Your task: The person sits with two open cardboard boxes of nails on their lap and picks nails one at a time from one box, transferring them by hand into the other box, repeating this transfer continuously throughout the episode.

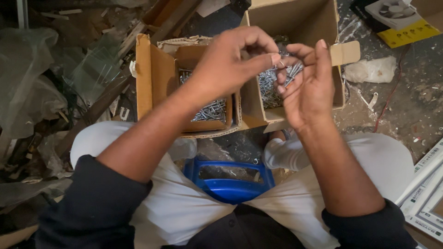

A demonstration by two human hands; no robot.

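Note:
My right hand is cupped palm-up over a big cardboard box, holding a bunch of silver screws in its fingers. My left hand reaches across, thumb and forefinger pinched on one screw at the tip of that bunch. More screws lie loose in the bottom of the big box. A smaller cardboard box to the left holds another heap of screws, partly hidden by my left wrist.
I sit on a blue plastic stool with knees apart. Clear plastic sheets and wood scraps pile up at the left. A crumpled white bag, a red wire and white framed pieces lie at the right on dusty floor.

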